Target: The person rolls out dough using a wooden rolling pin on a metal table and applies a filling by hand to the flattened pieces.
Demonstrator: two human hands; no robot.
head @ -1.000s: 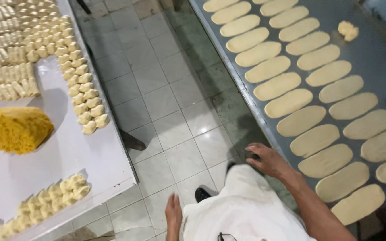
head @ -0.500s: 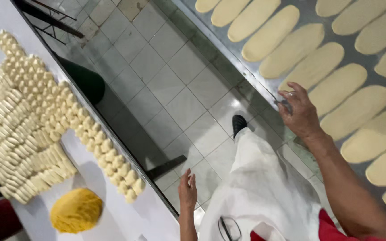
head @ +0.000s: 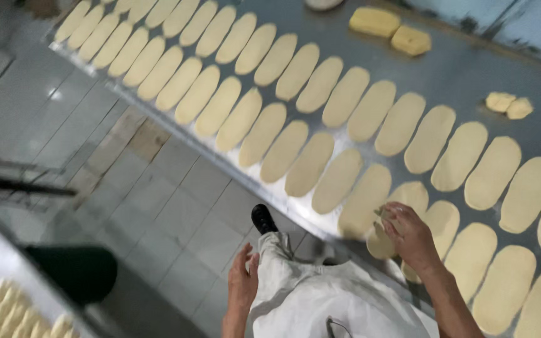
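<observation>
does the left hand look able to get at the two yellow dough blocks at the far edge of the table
Probably not: the left hand hangs by the apron, off the table, and rows of flattened dough ovals lie before the blocks.

A floor of pale grey square tiles (head: 158, 206) runs between two work surfaces and shines dully under soft, dim light. A long steel table (head: 470, 75) stands on one side, a white counter edge (head: 8, 263) on the other.
</observation>
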